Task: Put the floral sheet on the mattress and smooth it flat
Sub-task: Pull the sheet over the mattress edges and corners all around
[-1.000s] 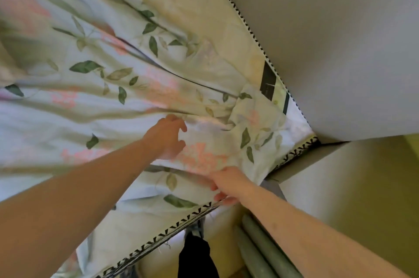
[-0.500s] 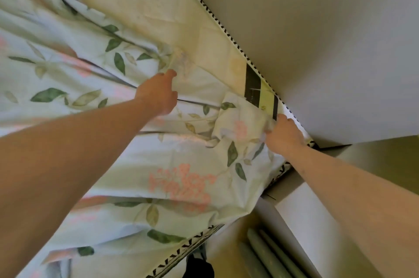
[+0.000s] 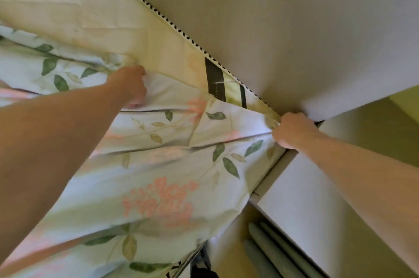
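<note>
The floral sheet (image 3: 163, 164), pale with green leaves and pink blossoms, lies stretched over the near part of the cream mattress (image 3: 90, 12), which has a black-and-white piped edge. My left hand (image 3: 130, 84) is closed on the sheet's far edge near the middle of the mattress. My right hand (image 3: 292, 129) grips the sheet's corner at the mattress corner against the wall. The sheet still shows long creases between the two hands. A bare strip of mattress with a dark label (image 3: 215, 83) remains uncovered along the wall.
A plain wall (image 3: 294, 17) runs close along the mattress's far edge. Beside the mattress corner stands a white ledge or board (image 3: 306, 198). Below it are grey-green tubes (image 3: 272, 252) and a dark object (image 3: 204, 273) on the floor.
Both hands moved farther out and pulled the sheet toward the wall. My right hand carried the corner to the mattress corner. The sheet is tauter and covers more mattress.
</note>
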Available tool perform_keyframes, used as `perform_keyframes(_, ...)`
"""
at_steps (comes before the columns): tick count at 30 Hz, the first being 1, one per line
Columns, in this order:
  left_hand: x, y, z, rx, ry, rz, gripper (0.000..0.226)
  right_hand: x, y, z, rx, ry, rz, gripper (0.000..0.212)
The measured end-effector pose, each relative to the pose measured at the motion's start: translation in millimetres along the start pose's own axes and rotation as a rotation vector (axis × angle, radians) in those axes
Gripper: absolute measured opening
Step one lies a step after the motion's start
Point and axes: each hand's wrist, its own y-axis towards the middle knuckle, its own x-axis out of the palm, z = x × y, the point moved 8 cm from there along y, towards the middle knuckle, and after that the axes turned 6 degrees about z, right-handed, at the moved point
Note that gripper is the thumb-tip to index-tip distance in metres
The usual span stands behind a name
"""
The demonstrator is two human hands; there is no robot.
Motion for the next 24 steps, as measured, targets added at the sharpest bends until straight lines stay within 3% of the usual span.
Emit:
perform_keyframes(2, -5.4, 4.0, 13.5, 0.045, 0.060, 0.018, 0.029, 1.1, -1.8, 8.1, -0.006, -0.026, 0.002, 0.035)
perform_keyframes(4, -11.8, 6.5, 20.6, 0.065, 0.106, 0.051, 0.025, 3.0, -1.4, 4.6, -0.028, -0.034, -0.011, 0.032)
perform_keyframes(9, -12.9, 10.5, 29.2, 0.077, 0.146, 0.014, 0.065, -3.1, -0.9, 6.2, 0.001, 0.025, 0.021, 0.035)
perform_keyframes(14, 4.1, 16.1, 30.9, 0.124, 0.143, -0.016, 0.032, 20.9, 2.7, -20.7, -0.003, 0.373, 0.000, 0.045)
perform_keyframes(16, -9.4, 18.5, 33.0, 0.119, 0.057, 0.084, 0.018, 33.1, 5.2, -18.7, 0.072, 0.472, -0.010, 0.049)
perform_keyframes(20, -84.1, 30.2, 34.6, -0.004, -0.261, 0.410, 0.025, 45.0, 5.6, -3.2, 0.213, 0.578, 0.025, 0.044)
perform_keyframes(24, -134.5, 51.4, 46.4, -0.033, -0.361, 0.440, 0.025, 61.8, -4.1, 4.8, 0.506, 1.001, 0.089, 0.025)
